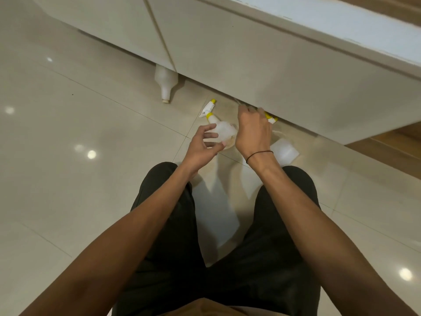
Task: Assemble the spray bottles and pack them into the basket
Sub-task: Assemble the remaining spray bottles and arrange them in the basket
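A translucent white spray bottle [219, 130] with a yellow-collared trigger head lay on the floor [91, 110], just beyond the left hand [204, 144], whose relaxed fingers touched it. The right hand [251, 131] pinched a thin tube [238, 102].

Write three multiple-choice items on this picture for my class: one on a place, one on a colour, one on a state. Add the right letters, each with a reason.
1. Where does the capless bottle lie?
A. on the floor, its base under the cabinet
B. on the person's lap
C. on top of the cabinet

2. What colour is the collar on the assembled spray bottle?
A. red
B. yellow
C. blue

3. What is the right hand doing?
A. lying flat on the floor
B. resting on a knee
C. gripping a spray head, raised

Key: 1 A, its neck points out over the tiles. 2 B, a yellow ring sits under the trigger. 3 C, curled fingers hold the yellow and white part, while the left hand touches the assembled spray bottle.
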